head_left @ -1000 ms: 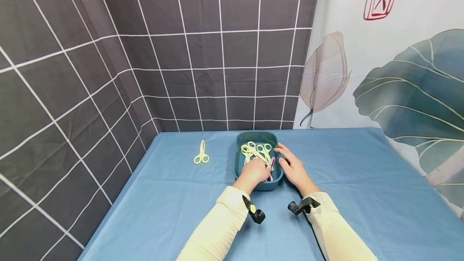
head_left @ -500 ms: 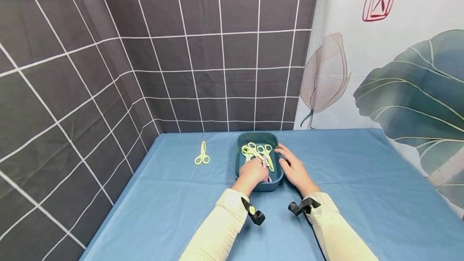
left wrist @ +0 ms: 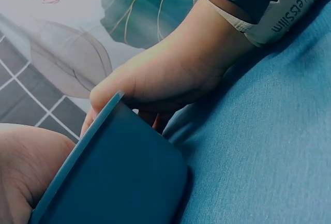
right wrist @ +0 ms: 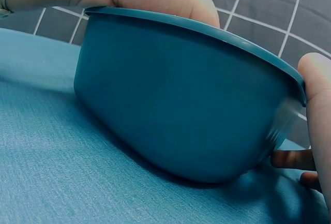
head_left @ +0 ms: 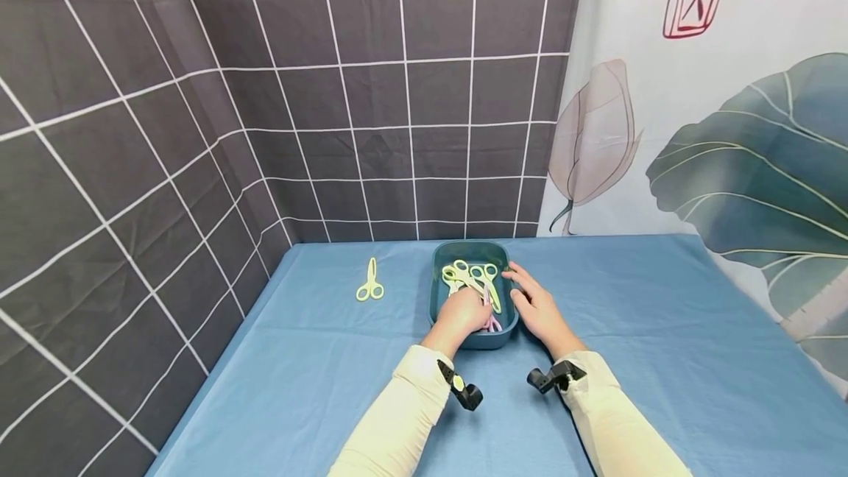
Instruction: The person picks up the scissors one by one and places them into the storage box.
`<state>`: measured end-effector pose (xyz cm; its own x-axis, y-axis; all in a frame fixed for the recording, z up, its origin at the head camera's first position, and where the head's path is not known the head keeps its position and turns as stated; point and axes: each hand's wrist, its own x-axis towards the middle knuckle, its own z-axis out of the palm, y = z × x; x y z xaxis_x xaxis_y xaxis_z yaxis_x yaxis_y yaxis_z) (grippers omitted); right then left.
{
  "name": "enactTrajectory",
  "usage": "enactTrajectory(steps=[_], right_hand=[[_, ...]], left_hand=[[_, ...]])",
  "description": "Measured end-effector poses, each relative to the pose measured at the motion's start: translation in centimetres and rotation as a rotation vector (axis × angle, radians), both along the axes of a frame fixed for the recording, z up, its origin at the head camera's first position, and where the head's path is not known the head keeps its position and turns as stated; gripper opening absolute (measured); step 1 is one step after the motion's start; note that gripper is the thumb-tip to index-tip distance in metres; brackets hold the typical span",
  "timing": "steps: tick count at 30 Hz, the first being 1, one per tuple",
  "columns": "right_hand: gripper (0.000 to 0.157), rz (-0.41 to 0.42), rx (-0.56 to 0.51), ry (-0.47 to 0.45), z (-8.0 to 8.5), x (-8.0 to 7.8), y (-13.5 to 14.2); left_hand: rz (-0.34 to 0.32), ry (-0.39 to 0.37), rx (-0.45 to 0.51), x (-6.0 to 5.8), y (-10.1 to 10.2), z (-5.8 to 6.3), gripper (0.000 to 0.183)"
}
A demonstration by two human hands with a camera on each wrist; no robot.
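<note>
A dark teal plastic bin (head_left: 486, 341) stands on the blue cloth, holding several pairs of yellow-green scissors (head_left: 493, 293) and a pink pair of scissors (head_left: 492, 324). My left hand (head_left: 464, 311) reaches over the near left part of the bin into it, right beside the pink scissors. Its fingers are hidden, so I cannot see whether they grip anything. Against the bin's right side rests my right hand (head_left: 538, 311), fingers extended and spread. The right wrist view shows its thumb (right wrist: 314, 74) at the rim and other fingertips low by the outer wall.
One pair of yellow-green scissors (head_left: 369, 282) lies alone on the blue cloth (head_left: 318, 359), left of the bin. Behind the table hang a dark grid-patterned curtain (head_left: 397, 94) and a white leaf-print curtain (head_left: 616, 35).
The pink scissors have swung from a rightward tilt to nearly upright in view, and their handles now show near the bin's front. The left hand has shifted slightly left; the right hand stays put.
</note>
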<state>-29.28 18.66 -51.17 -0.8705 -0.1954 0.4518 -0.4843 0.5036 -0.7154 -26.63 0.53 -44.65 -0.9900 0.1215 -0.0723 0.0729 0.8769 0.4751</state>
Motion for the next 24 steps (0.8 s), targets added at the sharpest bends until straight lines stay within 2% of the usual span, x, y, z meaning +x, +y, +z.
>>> enactTrajectory(steps=[5,11,17,24], right_hand=[[0.039,-0.008,0.003,-0.005,-0.1,0.0,0.0],[0.039,-0.008,-0.006,-0.005,0.2,0.2,0.0],[0.039,-0.002,-0.005,-0.019,0.3,0.3,0.0],[0.039,-0.007,0.003,-0.013,0.2,0.2,0.0]], left_hand=[[-0.005,-0.005,-0.023,0.0,0.1,-0.2,0.040],[-0.020,0.028,-0.086,0.0,0.4,0.0,0.039],[-0.009,0.039,-0.131,0.1,0.8,0.2,0.037],[0.010,0.094,-0.211,-0.1,1.0,-0.3,0.032]])
